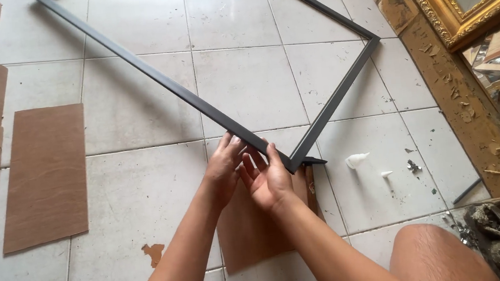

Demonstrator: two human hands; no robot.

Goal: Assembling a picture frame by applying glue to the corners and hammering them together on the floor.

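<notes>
Over the tiled floor [144,187], one dark frame [222,109] stands tilted, its near corner low by the hands and its long rails running up and away to the left and right. Both hands grip the left rail just beside that corner: left hand [223,168] curled round the rail, right hand [268,178] with fingers wrapped up against it. One brown board [253,232] lies beneath the wrists; four more boards [45,175] lie at left. One gilt frame [462,1] leans at right, one white bottle [357,160] near the corner
</notes>
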